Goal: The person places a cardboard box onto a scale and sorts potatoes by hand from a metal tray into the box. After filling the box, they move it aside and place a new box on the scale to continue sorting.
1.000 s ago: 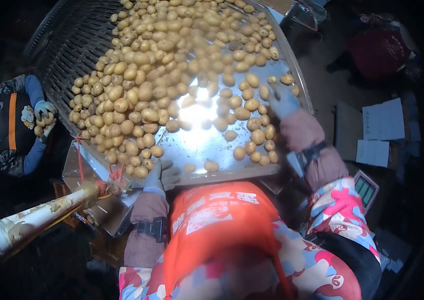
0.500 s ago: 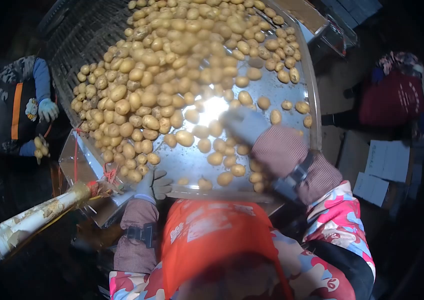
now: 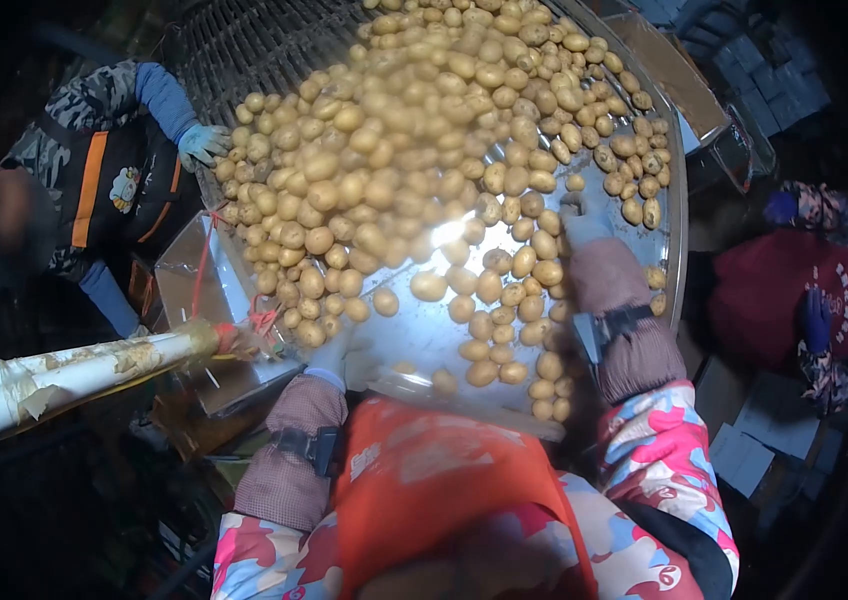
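Note:
A great heap of potatoes (image 3: 344, 170) covers much of a metal sorting tray (image 3: 399, 325). My right hand (image 3: 587, 222), in a pale grey glove, is over the tray's right part, beside a column of loose potatoes (image 3: 544, 245). Its fingers are too blurred to read. At the tray's front left edge is my left hand (image 3: 330, 358), also gloved and smeared, close to the lowest potatoes of the heap. Whether its fingers are bent cannot be made out.
A co-worker's gloved hand (image 3: 204, 145) touches the heap's left side. Another person in a maroon apron (image 3: 789, 305) stands at right. White taped pipes (image 3: 84, 375) jut out at left beside a cardboard box (image 3: 189, 270). Another box (image 3: 674, 75) adjoins the tray's far right.
My right hand has moved right across the tray, and more potatoes lie along its left side. The left hand remains by the front edge. The left co-worker's hand has reached the heap.

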A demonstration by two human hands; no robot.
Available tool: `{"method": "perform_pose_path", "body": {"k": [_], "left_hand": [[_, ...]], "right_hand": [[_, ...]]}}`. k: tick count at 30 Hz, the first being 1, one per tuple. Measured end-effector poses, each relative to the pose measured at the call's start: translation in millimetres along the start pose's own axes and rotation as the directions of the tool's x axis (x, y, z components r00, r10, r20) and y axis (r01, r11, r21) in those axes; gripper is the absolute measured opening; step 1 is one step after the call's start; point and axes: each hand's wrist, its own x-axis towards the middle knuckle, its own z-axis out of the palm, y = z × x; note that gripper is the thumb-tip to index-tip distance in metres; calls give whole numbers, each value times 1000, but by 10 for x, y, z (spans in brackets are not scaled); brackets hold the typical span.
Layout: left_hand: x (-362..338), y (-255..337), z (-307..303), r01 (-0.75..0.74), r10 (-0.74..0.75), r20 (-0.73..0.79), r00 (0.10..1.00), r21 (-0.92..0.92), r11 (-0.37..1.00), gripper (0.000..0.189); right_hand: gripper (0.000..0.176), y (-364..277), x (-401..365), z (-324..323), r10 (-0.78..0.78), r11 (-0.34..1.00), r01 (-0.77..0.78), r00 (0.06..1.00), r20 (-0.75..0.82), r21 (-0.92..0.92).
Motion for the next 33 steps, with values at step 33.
{"method": "perform_pose_path", "body": {"k": [33], "left_hand": [[-573,-406,761,-14,128,379,917,-290,957,47]], "right_hand": [[37,-2005,-3225,149,-263,957,169,847,462,236]]}}
